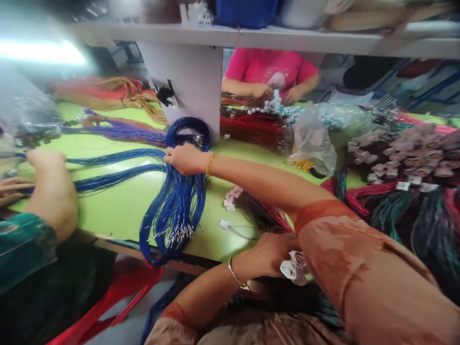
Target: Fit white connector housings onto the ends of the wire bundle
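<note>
A worker's right hand (187, 160) reaches across a green bench (111, 215), its grip pinched on blue wires (183, 199) that loop down over the front edge. The left hand (264, 256), beside white plugs (294, 269) near that edge, is partly hidden by the right sleeve (352, 254); its grip cannot be told. Beyond the far edge sits a person in pink (257, 64).

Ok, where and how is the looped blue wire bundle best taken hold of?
Probably round the blue wire bundle just below its upper loop, coming from the right and above, near the right hand. The strands run closer together there; lower down they fan out among many loose silvery tips, likely harder to gather.
</note>
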{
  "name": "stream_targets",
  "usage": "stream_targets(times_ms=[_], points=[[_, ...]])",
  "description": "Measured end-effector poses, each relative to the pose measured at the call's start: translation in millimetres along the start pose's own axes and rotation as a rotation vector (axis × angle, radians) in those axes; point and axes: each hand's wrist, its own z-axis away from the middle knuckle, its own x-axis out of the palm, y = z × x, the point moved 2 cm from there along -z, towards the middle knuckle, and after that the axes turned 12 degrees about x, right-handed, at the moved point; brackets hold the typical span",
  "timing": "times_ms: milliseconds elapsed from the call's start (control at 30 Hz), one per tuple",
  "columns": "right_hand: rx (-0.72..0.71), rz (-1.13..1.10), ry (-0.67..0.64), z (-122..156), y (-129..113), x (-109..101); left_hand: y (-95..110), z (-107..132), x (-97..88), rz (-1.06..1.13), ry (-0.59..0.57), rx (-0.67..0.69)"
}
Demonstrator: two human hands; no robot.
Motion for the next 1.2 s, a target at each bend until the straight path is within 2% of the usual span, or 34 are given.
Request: stream_targets(times_ms=[100, 167, 233, 300, 400, 500, 633, 733, 833, 1033, 1200], points=[[0.099, -0.068, 0.014, 39, 33, -30, 4, 5, -9.7, -0.031, 0.011, 0.073], [0.217, -0.142, 0.04, 64, 65, -35, 4, 4, -10.8, -0.034, 0.051, 0.08], [0.318, -0.204, 0.02, 87, 94, -25, 1, 1, -7.7, -0.024, 0.072, 0.078], [0.432, -0.238, -0.08, 106, 114, -3, -1, -1, -3.1, -0.021, 0.051, 0.064], [0.516, -0.255, -0.206, 120, 119, 37, -4, -2, -0.3, -0.054, 0.001, 0.02], [0.517, -0.251, -0.262, 116, 111, 63, -3, -1, -3.2, -0.066, -0.042, 0.025], [0.592, -0.207, -0.328, 92, 110, 74, 0, -2, -8.3, -0.074, -0.113, 0.035], [0.666, -0.189, -0.295, 71, 114, 77, 2, -2, -10.2, -0.094, -0.137, 0.033], [0.678, -0.243, -0.234, 54, 115, 84, 2, -2, -10.3, -0.127, -0.171, 0.044], [0.474, -0.419, -0.163, 37, 110, 97, 6, 0, -10.2, -0.12, -0.16, 0.05], [0.372, -0.482, -0.232, 32, 112, 98, 11, 0, -13.7, -0.116, -0.189, 0.055]])
